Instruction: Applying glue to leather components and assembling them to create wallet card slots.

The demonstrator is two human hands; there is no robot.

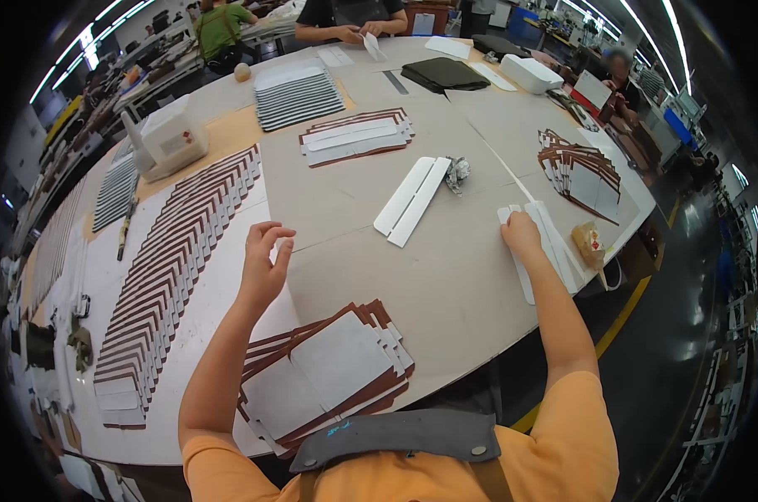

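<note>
My left hand (266, 263) hovers over the table's middle left, its fingers bent and apart with nothing between them. On the right, my right hand (523, 236) is closed at the upper part of a white flat strip (522, 279), its fingertips partly hidden. Beside that strip lies another white flat panel (553, 243). A pair of long white panels (412, 201) rests slantwise at the centre, touching a crumpled silvery wad (456, 174). Close to my body sits a fanned stack of brown-edged white pieces (320, 376).
A long overlapping row of brown-edged pieces (178, 276) runs along the left. Smaller stacks lie at the far centre (355, 138) and right (592, 186). A white jug (171, 138) stands at left, a tan packet (589, 244) near the right edge. A co-worker (352, 21) handles white pieces across the table.
</note>
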